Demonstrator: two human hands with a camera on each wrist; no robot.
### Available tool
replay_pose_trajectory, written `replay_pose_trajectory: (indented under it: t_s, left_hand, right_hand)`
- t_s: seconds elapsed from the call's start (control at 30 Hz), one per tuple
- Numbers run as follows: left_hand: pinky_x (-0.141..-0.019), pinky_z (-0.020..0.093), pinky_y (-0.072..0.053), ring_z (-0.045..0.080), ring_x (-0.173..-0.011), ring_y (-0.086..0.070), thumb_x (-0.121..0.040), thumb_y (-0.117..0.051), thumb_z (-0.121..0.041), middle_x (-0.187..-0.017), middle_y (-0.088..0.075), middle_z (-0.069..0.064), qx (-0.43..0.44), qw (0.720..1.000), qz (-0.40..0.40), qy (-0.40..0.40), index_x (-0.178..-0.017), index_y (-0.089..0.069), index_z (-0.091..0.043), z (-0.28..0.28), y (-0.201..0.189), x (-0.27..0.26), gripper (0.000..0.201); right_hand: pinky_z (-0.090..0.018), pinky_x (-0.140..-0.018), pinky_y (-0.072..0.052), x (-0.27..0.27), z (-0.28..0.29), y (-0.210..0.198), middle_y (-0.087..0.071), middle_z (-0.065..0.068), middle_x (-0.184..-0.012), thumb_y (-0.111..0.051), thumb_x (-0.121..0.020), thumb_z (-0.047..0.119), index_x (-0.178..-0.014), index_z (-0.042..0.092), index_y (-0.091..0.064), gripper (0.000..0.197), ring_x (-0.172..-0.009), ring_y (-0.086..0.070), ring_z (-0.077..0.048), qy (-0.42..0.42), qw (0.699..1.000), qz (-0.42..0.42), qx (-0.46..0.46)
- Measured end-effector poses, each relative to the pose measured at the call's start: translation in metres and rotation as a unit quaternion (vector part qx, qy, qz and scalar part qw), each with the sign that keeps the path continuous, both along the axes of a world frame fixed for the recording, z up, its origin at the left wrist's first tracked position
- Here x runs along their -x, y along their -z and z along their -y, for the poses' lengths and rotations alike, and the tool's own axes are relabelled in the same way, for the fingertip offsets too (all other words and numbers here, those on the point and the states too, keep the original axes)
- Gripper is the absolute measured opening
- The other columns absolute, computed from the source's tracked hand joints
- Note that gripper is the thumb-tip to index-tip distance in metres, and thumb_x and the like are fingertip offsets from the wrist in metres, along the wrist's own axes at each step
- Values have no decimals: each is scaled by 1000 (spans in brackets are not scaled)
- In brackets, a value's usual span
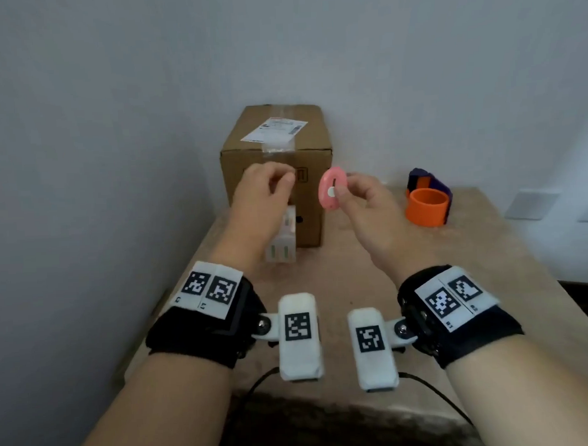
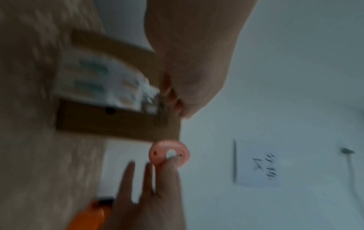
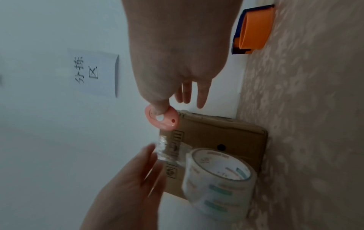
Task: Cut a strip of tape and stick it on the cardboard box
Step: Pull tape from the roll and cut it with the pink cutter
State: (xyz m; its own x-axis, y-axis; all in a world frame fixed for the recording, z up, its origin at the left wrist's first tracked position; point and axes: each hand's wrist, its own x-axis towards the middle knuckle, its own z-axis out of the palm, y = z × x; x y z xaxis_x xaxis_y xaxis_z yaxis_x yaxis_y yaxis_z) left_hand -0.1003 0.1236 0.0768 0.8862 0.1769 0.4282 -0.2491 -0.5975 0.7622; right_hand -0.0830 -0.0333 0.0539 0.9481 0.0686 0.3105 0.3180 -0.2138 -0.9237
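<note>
Pink cutter (image 1: 333, 192), a small ring-shaped disc, is pinched between thumb and forefinger of the right hand (image 1: 369, 212), its other fingers loosely spread. At nine o'clock of it the left hand (image 1: 263, 197) pinches the crumpled free end of the clear tape (image 3: 162, 150), and the roll (image 3: 218, 183) hangs below from that strip. Behind both, at twelve o'clock, the box (image 1: 276, 149) stands on a beige mottled table (image 1: 372, 276) against a pale wall (image 1: 112, 96). An orange ring (image 1: 426, 207) sits at two o'clock. A paper sign (image 3: 96, 73) hangs on the wall.
</note>
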Motion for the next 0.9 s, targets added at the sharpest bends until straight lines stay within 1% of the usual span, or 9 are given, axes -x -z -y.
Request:
replay_pose_trajectory:
  t_s: [0.1,0.17,0.23,0.3,0.4,0.53,0.7,0.8,0.9]
  left_hand:
    - [-108,32,-35,17,-123,-42,-89,-59,-27,-127,-42,1,84,984,25,-153,-128,-44,-19,-22,20,-9,43]
    - [-110,34,-33,17,-129,-40,-85,-64,-32,-139,-42,2,153,980,-19,-129,-139,-29,-20,-25,35,-14,66]
    - [-107,38,-40,14,-123,-49,-84,-66,-31,-136,-49,0,226,970,-41,-81,-141,-26,-20,-23,43,-18,70]
    - [-100,33,-46,11,-114,-54,-86,-65,-27,-124,-55,-4,245,965,-38,-86,-138,-34,-17,-26,44,-19,62]
    - [-83,24,-49,12,-101,-58,-86,-65,-27,-110,-57,-3,264,959,-36,-100,-131,-46,-12,-32,39,-19,50]
    - [-64,13,-45,7,-88,-59,-86,-65,-29,-110,-58,0,237,967,-41,-87,-126,-49,-13,-21,37,-9,46]
    - [-82,28,-48,13,-96,-58,-85,-65,-32,-91,-56,-14,202,976,-62,-56,-104,-44,-28,-9,34,7,28]
    - [-77,22,-46,12,-100,-55,-86,-63,-33,-100,-55,-10,204,976,-68,-41,-110,-45,-26,-10,32,12,31]
    - [-84,28,-48,14,-102,-52,-84,-63,-39,-110,-47,-3,172,980,-33,-95,-111,-40,-24,-8,34,13,38]
  right_hand:
    - [-38,-115,-19,-13,-12,8,-32,-2,-149,-50,-94,34,-100,27,-62,15,-140,-24,-15,9,996,-9,83]
    - [-37,-114,-16,-20,-25,12,-39,-2,-144,-51,-94,31,-98,28,-62,12,-143,-21,-18,-9,998,-12,59]
    - [-44,-114,-26,-29,-37,15,-56,0,-123,-53,-93,32,-87,36,-61,11,-131,-40,-23,-30,998,1,48]
    - [-40,-101,-41,-33,-40,14,-60,-3,-113,-53,-92,32,-86,38,-60,11,-111,-53,-21,-35,999,4,38]
    - [-23,-81,-39,-33,-33,8,-60,-4,-104,-52,-94,24,-96,24,-60,8,-90,-52,-10,-31,999,11,17]
    - [-20,-72,-37,-24,-17,5,-58,-7,-105,-51,-94,27,-95,22,-60,10,-86,-50,-10,-10,999,19,37]
    - [-21,-69,-38,2,9,-2,-55,12,-81,-48,-97,26,-102,16,-61,18,-75,-48,-1,-2,999,-10,53]
    - [-25,-75,-45,13,23,-4,-58,11,-80,-50,-95,31,-99,16,-63,20,-76,-53,-4,22,998,-25,48]
    - [-15,-65,-44,19,34,-9,-63,1,-83,-53,-93,37,-94,15,-67,26,-74,-56,-6,75,992,34,101]
